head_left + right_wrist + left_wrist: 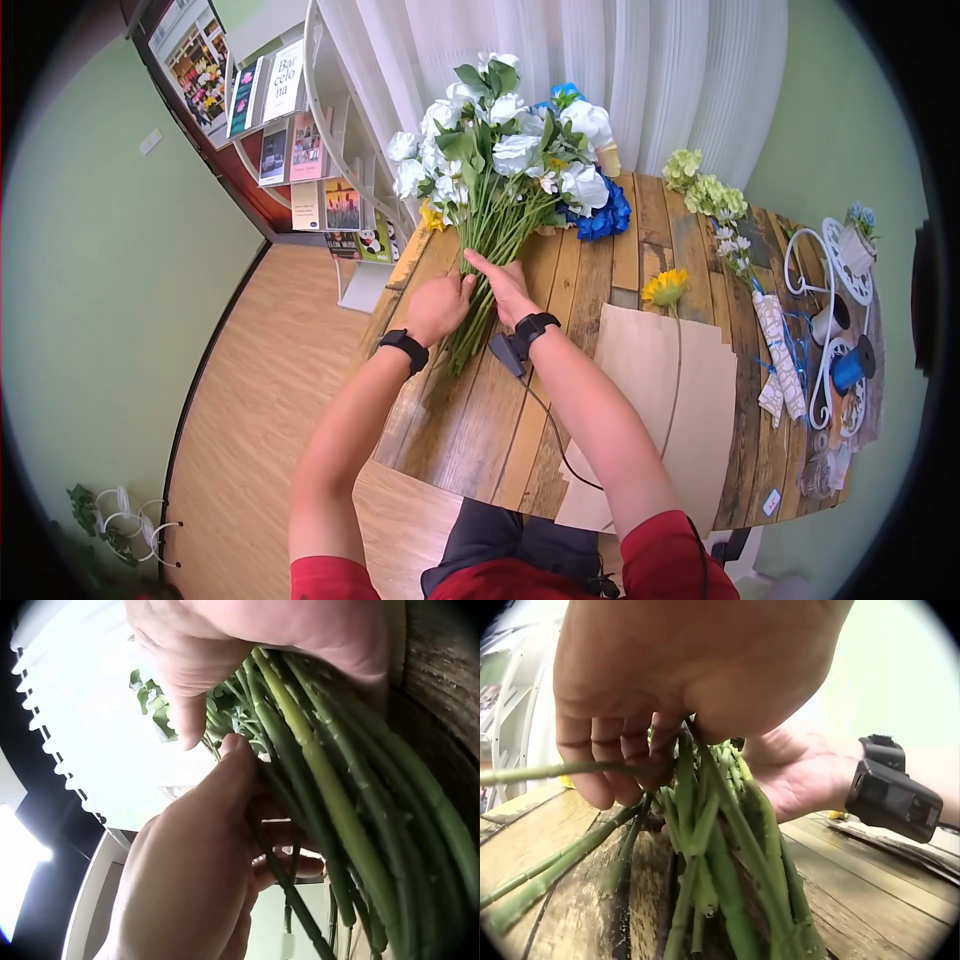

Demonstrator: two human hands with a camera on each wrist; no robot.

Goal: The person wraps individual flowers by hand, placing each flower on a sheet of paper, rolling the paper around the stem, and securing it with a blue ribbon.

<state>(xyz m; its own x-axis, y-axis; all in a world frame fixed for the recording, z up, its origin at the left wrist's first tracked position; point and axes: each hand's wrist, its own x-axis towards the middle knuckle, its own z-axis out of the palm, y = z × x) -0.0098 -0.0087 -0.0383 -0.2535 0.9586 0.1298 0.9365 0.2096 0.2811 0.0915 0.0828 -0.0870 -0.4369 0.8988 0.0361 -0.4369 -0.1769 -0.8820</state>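
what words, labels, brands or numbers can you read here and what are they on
"Bar celo na", over three lines, on the white book on the rack.
Too small or blurred to read: the lettering on the pink book, the dark cover beside the panda book, and the small card on the table.

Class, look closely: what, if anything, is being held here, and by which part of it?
A bunch of mostly white flowers, held by its green stems, below the blooms; the left grip and right grip are both around them.
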